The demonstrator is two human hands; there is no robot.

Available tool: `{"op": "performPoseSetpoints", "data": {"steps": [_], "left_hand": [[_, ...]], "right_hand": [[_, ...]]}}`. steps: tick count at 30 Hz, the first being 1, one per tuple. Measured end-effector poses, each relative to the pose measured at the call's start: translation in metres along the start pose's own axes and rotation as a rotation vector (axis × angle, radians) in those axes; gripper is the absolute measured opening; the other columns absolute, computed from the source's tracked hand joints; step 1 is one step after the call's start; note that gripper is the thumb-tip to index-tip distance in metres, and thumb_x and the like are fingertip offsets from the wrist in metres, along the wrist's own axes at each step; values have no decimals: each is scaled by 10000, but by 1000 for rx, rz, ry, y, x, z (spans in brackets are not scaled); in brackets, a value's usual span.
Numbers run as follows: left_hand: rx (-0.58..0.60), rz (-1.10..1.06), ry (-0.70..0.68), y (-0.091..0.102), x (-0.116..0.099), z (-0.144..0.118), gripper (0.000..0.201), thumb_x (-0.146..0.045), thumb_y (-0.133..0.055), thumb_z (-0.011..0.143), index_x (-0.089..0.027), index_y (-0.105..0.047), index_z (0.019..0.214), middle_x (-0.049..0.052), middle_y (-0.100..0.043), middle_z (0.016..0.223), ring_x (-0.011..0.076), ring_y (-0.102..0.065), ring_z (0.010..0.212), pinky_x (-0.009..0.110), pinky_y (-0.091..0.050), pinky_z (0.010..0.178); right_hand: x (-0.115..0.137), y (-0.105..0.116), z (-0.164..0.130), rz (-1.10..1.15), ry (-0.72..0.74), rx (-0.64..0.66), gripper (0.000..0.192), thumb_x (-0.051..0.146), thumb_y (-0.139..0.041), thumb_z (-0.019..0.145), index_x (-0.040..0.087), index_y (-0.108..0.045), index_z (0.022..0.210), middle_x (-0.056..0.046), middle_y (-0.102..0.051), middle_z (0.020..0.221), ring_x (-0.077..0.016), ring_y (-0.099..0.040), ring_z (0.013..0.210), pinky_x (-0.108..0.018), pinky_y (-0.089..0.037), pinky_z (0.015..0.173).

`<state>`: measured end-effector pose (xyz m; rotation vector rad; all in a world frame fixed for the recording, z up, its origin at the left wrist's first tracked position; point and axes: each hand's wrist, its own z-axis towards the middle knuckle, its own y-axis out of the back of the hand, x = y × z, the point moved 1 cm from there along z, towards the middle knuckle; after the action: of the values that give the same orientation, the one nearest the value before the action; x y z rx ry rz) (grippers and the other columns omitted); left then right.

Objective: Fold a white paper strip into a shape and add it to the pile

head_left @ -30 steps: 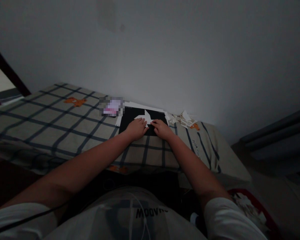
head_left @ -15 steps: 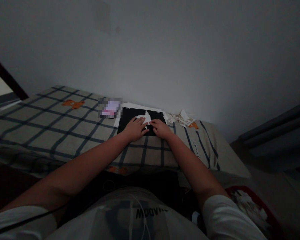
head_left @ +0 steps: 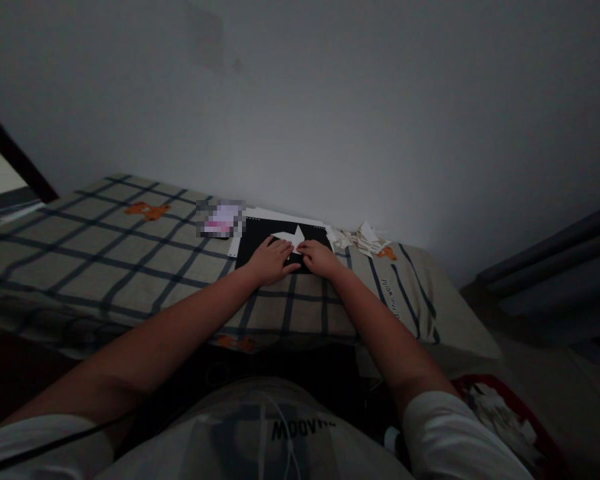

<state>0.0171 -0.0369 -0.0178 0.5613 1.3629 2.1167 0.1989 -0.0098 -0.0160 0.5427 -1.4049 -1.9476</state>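
A folded white paper (head_left: 297, 237) with pointed flaps lies on a black sheet (head_left: 257, 233) on the cloth-covered table. My left hand (head_left: 271, 260) rests on the paper's left part, palm down, with its fingers stretched out and the thumb apart. From the right, my right hand (head_left: 319, 257) pinches the paper's right edge between thumb and fingertips. My fingers cover the lower part of the paper.
A phone with a blurred screen (head_left: 223, 219) lies left of the black sheet. White sheets (head_left: 285, 215) stick out behind it. Folded paper pieces (head_left: 365, 239) are heaped to the right. A red bin (head_left: 510, 407) with paper stands at lower right. The wall (head_left: 330, 133) borders the table's back.
The paper's upright flap has shifted slightly right and its left flap shows more as a point. Both hands stay nearly in place, with small finger shifts.
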Motion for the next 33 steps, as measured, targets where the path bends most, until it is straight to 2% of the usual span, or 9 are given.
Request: {"op": "performPoseSetpoints", "data": {"steps": [3, 6, 8, 11, 14, 20, 25, 28, 33], "left_hand": [[-22, 8, -3, -2, 1, 0, 623, -563, -262, 858, -144, -433, 1286, 123, -413, 1360, 227, -307, 1283, 397, -110, 1063], [-6, 1, 13, -5, 3, 1, 658, -589, -245, 848, -130, -446, 1275, 141, -417, 1354, 238, -330, 1271, 396, -155, 1052], [7, -7, 20, -6, 4, 1, 653, -592, -240, 848, -137, -465, 1259, 137, -430, 1344, 239, -350, 1260, 395, -176, 1046], [12, -18, 26, -5, 4, 2, 613, -578, -252, 852, -166, -481, 1245, 117, -444, 1337, 233, -365, 1249, 401, -187, 1042], [-8, -27, 40, -4, 4, 1, 557, -536, -247, 873, -190, -491, 1236, 98, -470, 1318, 220, -380, 1237, 404, -189, 1043], [-4, -8, 64, -4, 5, 1, 570, -549, -243, 868, -182, -498, 1223, 123, -382, 1380, 245, -292, 1292, 423, -165, 1048], [43, -22, 69, -6, 6, 2, 606, -571, -233, 860, -176, -467, 1255, 138, -387, 1374, 260, -295, 1288, 440, -163, 1040], [51, -18, 100, -9, 6, 3, 662, -582, -196, 859, -141, -415, 1302, 148, -376, 1380, 253, -288, 1294, 428, -153, 1046], [86, -16, 134, -11, 6, 2, 702, -596, -161, 852, -131, -381, 1329, 129, -362, 1392, 237, -257, 1311, 426, -95, 1064]], "right_hand": [[-4, -3, 1, 59, -24, -46, 333, 127, -445, 768, 113, -639, 1039, -102, -611, 1080, -185, -506, 1036, -318, -371, 950], [-10, -6, 4, 148, -113, -103, 328, 143, -413, 801, 145, -645, 1033, -78, -637, 1036, -162, -546, 997, -315, -399, 930], [-12, -9, 8, 159, -155, -111, 338, 175, -399, 827, 136, -624, 1075, -94, -609, 1107, -160, -534, 1047, -309, -391, 948], [-10, -13, 12, 74, -200, -38, 389, 233, -400, 849, 96, -551, 1180, -133, -489, 1283, -191, -426, 1207, -331, -319, 1024], [-4, -15, 13, 0, -221, 31, 430, 236, -352, 872, 78, -477, 1252, -130, -425, 1344, -189, -360, 1265, -328, -270, 1058], [-1, -10, 15, -46, -222, 71, 422, 243, -366, 867, 70, -503, 1226, -127, -456, 1321, -183, -383, 1246, -299, -262, 1056], [4, -6, 21, -57, -326, 29, 371, 222, -359, 859, 117, -550, 1159, -100, -541, 1222, -182, -468, 1135, -300, -342, 982], [8, -4, 23, -90, -367, -11, 409, 215, -354, 857, 135, -469, 1241, -99, -517, 1237, -192, -467, 1113, -315, -368, 945], [7, -5, 23, -152, -345, 97, 407, 242, -308, 883, 176, -456, 1256, -76, -432, 1336, -207, -378, 1208, -354, -336, 972]]}}
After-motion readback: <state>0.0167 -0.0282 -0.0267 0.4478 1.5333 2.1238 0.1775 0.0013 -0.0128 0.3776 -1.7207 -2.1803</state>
